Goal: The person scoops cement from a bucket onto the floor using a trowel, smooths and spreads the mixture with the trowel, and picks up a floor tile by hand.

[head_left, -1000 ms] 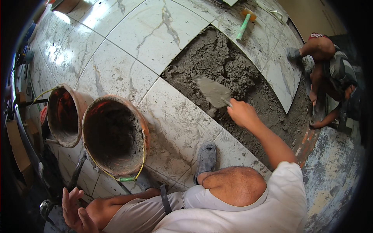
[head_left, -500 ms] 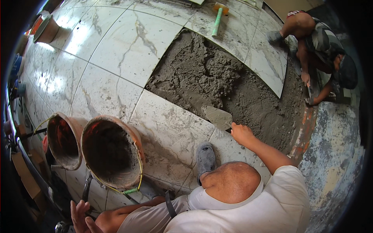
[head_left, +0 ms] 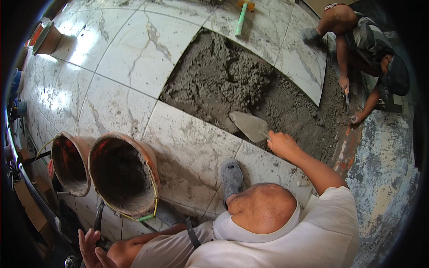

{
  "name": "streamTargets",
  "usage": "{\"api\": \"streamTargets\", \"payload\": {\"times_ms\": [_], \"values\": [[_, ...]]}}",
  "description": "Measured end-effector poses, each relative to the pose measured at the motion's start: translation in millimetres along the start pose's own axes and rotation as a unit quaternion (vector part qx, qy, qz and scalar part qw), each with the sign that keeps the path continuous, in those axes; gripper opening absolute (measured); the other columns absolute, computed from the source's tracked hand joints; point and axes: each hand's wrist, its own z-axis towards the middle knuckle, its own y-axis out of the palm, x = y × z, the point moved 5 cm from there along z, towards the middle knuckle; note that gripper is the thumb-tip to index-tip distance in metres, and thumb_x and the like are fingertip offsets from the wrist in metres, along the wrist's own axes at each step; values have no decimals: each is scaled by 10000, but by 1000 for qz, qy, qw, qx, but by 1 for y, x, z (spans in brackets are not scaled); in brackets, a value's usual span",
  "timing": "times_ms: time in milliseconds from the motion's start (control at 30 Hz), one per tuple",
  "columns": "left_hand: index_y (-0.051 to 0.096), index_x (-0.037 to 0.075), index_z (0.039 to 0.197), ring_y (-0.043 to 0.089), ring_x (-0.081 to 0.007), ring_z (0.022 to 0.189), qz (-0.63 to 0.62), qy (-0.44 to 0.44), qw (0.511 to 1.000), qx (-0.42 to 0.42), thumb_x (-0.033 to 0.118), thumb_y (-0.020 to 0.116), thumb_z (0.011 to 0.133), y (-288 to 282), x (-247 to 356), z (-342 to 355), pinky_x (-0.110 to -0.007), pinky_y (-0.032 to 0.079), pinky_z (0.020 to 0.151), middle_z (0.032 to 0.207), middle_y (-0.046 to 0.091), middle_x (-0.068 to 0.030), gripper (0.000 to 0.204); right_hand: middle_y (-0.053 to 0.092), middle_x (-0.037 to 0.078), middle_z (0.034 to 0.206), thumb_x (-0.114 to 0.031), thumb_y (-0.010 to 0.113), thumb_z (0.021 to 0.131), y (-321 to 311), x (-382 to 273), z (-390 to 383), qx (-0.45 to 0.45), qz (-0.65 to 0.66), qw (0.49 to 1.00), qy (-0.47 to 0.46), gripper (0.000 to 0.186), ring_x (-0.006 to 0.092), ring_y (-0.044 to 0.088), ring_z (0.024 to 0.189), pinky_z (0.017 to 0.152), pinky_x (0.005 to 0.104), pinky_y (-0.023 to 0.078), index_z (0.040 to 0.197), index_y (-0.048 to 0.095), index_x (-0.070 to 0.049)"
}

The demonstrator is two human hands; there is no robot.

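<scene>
My right hand (head_left: 283, 144) is closed round the handle of a pointed trowel (head_left: 250, 126). The trowel's grey blade lies over the near edge of a patch of wet mortar (head_left: 223, 73), which fills a gap between marbled floor tiles. Coarse lumps stand up in the mortar's far left part, while its right part looks flatter. At the lower left, my left hand (head_left: 91, 250) is held beside my knee with its fingers apart and nothing in it. Nearest to that hand stands a large mortar-stained bucket (head_left: 154, 172) with a yellow wire handle and a green grip.
A second bucket (head_left: 67, 165) stands left of the large one. A green-handled mallet (head_left: 241, 20) lies on the far tiles. At the far right another person (head_left: 371, 49) crouches, working a tool along the mortar's edge. A paint-spattered surface (head_left: 380, 178) borders the right side.
The trowel blade has turned slightly and shows more of its flat face. The whole view has shifted a little. My left hand stays by the knee.
</scene>
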Motion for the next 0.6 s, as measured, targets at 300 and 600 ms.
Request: {"api": "streamTargets", "payload": {"times_ms": [300, 600], "values": [[493, -82, 1226, 646, -289, 879, 27, 4, 1000, -12, 215, 500, 947, 7, 5, 7, -363, 531, 747, 1041, 630, -215, 408, 637, 183, 801, -241, 494, 892, 28, 27, 7, 4, -30, 999, -37, 251, 342, 649, 737, 645, 468, 522, 996, 526, -15], [487, -83, 1233, 639, -277, 898, -10, -15, 1000, -9, 158, 525, 933, 18, 1, 14, -347, 517, 781, 1057, 627, -211, 387, 476, 64, 651, -285, 489, 917, 76, -44, 119, -22, 747, 647, 152, 253, 163, 475, 469, 402, 355, 450, 1071, 408, -101]]}}
